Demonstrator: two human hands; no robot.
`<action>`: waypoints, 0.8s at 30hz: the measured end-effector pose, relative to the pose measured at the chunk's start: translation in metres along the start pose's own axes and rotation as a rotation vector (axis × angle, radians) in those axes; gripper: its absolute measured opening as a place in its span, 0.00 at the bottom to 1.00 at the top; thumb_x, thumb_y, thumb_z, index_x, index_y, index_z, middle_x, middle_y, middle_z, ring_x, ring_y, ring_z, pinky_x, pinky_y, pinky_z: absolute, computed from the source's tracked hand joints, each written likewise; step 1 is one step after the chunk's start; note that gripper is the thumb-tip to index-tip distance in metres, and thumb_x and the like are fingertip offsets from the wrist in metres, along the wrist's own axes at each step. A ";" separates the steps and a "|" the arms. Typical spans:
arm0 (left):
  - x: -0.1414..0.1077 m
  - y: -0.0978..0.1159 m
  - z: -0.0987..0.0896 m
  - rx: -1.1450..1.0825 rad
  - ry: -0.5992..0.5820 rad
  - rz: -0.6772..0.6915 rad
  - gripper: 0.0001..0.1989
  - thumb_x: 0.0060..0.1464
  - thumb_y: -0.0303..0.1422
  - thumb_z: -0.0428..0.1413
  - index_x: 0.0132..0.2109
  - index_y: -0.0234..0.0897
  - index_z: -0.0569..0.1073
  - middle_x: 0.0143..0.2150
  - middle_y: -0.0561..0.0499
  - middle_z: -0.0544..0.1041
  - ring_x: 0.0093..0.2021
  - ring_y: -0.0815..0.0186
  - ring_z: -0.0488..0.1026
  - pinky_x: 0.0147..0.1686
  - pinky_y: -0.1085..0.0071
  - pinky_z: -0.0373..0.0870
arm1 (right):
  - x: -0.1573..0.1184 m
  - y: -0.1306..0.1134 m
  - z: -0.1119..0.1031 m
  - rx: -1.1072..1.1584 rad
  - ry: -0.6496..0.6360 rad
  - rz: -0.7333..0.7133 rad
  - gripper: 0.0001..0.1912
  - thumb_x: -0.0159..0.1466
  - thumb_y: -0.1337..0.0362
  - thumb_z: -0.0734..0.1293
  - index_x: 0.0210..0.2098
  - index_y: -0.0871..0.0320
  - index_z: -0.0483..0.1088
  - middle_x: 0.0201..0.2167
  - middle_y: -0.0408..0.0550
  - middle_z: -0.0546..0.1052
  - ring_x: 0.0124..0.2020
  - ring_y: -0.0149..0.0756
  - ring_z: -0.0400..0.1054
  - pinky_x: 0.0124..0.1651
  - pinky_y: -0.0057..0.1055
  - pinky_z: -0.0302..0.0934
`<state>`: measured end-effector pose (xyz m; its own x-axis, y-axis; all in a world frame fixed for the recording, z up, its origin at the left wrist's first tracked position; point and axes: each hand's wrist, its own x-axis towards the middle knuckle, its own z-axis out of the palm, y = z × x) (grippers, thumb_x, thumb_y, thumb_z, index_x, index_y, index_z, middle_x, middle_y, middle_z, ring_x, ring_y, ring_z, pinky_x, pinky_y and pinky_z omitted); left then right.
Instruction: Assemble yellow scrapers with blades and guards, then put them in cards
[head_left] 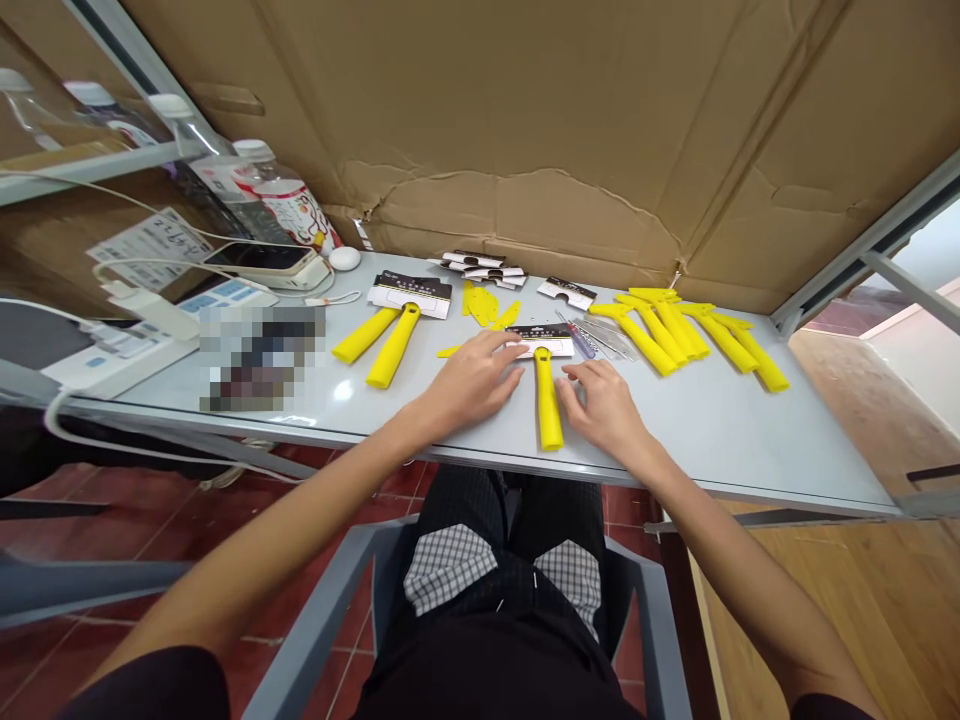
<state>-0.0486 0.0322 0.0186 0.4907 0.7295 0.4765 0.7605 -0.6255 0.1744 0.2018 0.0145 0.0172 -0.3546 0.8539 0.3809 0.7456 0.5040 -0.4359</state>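
Between my hands lies a yellow plastic handle [550,410], its upper end under a black-and-white header card [556,346]. My left hand [480,378] rests on the table with fingers stretched out, their tips at the card's left edge. Right of the handle, my right hand [604,402] is loosely bent, fingers apart, close to the card's lower right corner. Neither hand grips anything. To the left, two more yellow handles [394,345] lie under a stack of cards [411,294]. Several yellow scraper-like tools [660,330] lie on the right.
Loose yellow flat pieces [480,303] and folded cards [484,268] lie behind my left hand. Thin metal tools [600,335] lie behind my right hand. A power strip [124,350], a phone [259,258] and bottles [281,195] stand left. A cardboard wall [510,120] closes the back.
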 end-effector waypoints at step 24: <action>-0.040 0.029 0.017 0.011 -0.234 -0.180 0.33 0.76 0.41 0.43 0.75 0.19 0.65 0.79 0.27 0.61 0.82 0.43 0.53 0.79 0.43 0.48 | -0.021 0.007 0.010 -0.252 -0.258 -0.043 0.34 0.78 0.58 0.53 0.75 0.75 0.63 0.78 0.69 0.59 0.81 0.60 0.50 0.80 0.59 0.48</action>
<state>-0.0390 -0.0105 -0.0103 0.4314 0.8731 0.2270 0.8482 -0.4782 0.2277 0.2088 0.0016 -0.0015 -0.4950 0.8536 0.1621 0.8314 0.5195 -0.1971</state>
